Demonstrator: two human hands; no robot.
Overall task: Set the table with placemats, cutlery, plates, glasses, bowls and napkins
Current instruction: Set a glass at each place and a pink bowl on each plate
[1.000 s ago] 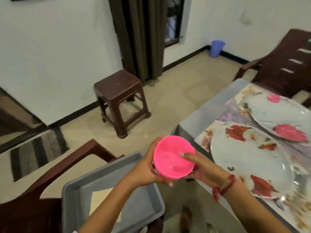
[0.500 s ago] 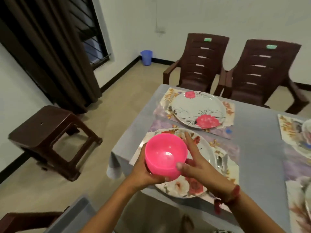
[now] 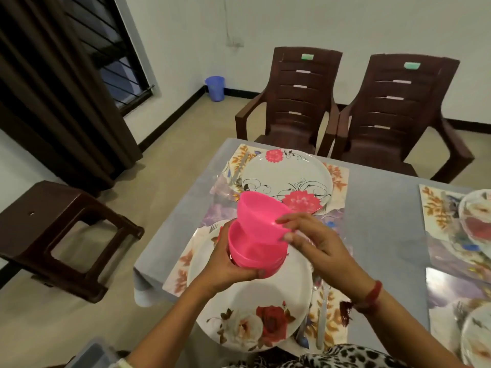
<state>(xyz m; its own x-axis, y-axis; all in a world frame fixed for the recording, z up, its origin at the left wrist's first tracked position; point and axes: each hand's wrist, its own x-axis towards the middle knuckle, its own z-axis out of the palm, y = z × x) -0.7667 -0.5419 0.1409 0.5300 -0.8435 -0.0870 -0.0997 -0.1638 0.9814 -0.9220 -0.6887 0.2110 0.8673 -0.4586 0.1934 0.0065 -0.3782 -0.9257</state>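
My left hand point(image 3: 229, 266) grips a stack of pink bowls point(image 3: 252, 257) from below, over the near floral plate point(image 3: 255, 312). My right hand point(image 3: 310, 236) pinches the rim of the top pink bowl point(image 3: 259, 215) and holds it tilted, partly lifted out of the stack. Beyond it lies a second plate point(image 3: 287, 175) with pink flowers on a placemat point(image 3: 336, 172). Cutlery point(image 3: 322, 317) lies to the right of the near plate, and more cutlery point(image 3: 239, 166) lies left of the far plate.
The grey table point(image 3: 382, 221) carries more placemats and plates at its right edge point(image 3: 475, 216). Two brown chairs point(image 3: 297, 102) stand at the far side. A brown stool point(image 3: 53, 235) stands on the floor at left. A grey tray corner point(image 3: 90, 354) shows bottom left.
The view swung from the tray and stool to the table. The bowls now hang over the near plate, and my right hand has tilted the top bowl up out of the stack.
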